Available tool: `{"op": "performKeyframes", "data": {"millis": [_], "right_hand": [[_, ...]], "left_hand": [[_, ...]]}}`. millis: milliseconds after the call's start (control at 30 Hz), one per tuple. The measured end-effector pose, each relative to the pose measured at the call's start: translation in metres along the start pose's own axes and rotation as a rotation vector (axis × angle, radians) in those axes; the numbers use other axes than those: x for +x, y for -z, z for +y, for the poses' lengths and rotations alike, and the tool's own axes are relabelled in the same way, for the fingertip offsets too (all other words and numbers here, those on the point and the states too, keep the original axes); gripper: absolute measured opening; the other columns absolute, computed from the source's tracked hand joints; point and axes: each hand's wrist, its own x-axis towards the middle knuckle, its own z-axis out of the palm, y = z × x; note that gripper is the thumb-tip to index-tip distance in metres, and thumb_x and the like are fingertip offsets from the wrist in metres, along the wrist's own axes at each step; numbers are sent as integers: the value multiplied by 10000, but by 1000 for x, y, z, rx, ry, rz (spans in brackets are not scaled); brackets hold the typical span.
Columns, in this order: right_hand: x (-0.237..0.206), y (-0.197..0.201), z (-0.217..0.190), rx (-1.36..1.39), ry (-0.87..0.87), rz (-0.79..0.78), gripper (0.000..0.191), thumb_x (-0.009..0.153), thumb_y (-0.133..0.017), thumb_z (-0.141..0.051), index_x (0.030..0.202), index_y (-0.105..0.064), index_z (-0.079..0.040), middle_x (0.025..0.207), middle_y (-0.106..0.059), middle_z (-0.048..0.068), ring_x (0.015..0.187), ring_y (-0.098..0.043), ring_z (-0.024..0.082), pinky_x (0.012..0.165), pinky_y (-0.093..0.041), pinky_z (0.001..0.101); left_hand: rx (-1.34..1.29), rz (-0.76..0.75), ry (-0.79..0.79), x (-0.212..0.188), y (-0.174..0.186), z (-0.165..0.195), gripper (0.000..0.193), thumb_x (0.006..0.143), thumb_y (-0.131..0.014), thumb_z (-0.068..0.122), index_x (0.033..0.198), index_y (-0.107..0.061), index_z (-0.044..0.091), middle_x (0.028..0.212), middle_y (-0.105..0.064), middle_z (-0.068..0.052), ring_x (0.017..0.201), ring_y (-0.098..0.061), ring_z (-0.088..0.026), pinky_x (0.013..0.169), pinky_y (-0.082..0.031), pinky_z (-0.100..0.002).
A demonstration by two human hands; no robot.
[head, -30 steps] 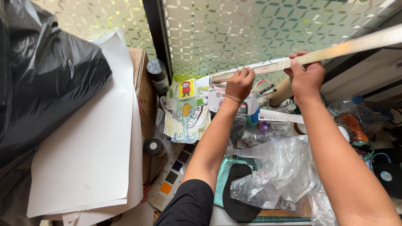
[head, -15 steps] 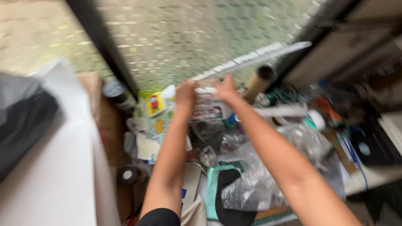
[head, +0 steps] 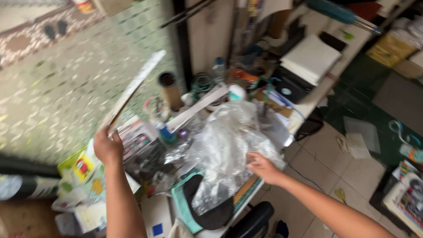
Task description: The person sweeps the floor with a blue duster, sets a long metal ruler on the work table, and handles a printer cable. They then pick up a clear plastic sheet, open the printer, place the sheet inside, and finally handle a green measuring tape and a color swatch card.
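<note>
Cluttered desk beneath patterned glass: right hand has left the long flat pale strip.
Left hand, at nine o'clock, grips it alone; right fingers spread loosely on crinkled clear plastic bag.

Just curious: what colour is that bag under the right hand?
Clear, see-through plastic bag, crinkled and shiny; head view shows it best.

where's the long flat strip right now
In the head view, the long flat strip is left of centre, held at its lower end by the left hand, slanting up beside the cardboard tube.

Left hand raised, fingers clenched; right hand low, fingers spread.
</note>
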Motion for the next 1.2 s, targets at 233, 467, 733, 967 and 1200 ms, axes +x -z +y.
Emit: {"op": "performKeyframes", "data": {"millis": [233,467,733,967,1200], "right_hand": [[-109,163,163,413,105,531,438,978,-604,-237,1372,-574,-51,1346,-655,81,1133,-679,182,899,-551,344],[-153,262,246,618,134,566,391,995,-593,-235,1343,-596,-56,1299,-671,92,1087,-677,195,870,-536,348],[-232,351,250,958,164,65,499,1009,-415,-418,1269,-622,-46,1195,-708,114,1111,-679,250,1000,-514,386],[-235,514,224,1546,401,89,704,1036,-294,-610,1357,-549,-38,1345,-597,179,1292,-526,338,1119,-354,475],[-178,643,338,1069,215,448,570,1050,-407,-467,1412,-492,-36,1481,-544,174,1363,-504,321,1149,-356,453]], "left_hand": [[-239,-307,-205,-197,-68,169,392,809,-740,211,1196,-746,149,1150,-719,-185,1003,-680,-418,790,-531,-484],[-640,-786,-207,-406,-115,430,290,884,-731,192,1138,-720,52,1075,-750,-191,965,-724,-377,854,-570,-433],[-879,-933,-808,-554,-85,705,701,833,-760,294,1417,-531,-18,1523,-448,-298,1318,-492,-488,1076,-418,-560],[-273,-486,-1370,-535,-222,741,627,871,-690,266,1489,-594,285,1631,-503,-45,1522,-493,-214,1250,-405,-429],[-408,-722,-29,-425,-356,710,315,909,-681,360,1031,-773,84,953,-763,-176,881,-743,-359,781,-572,-442]]}}
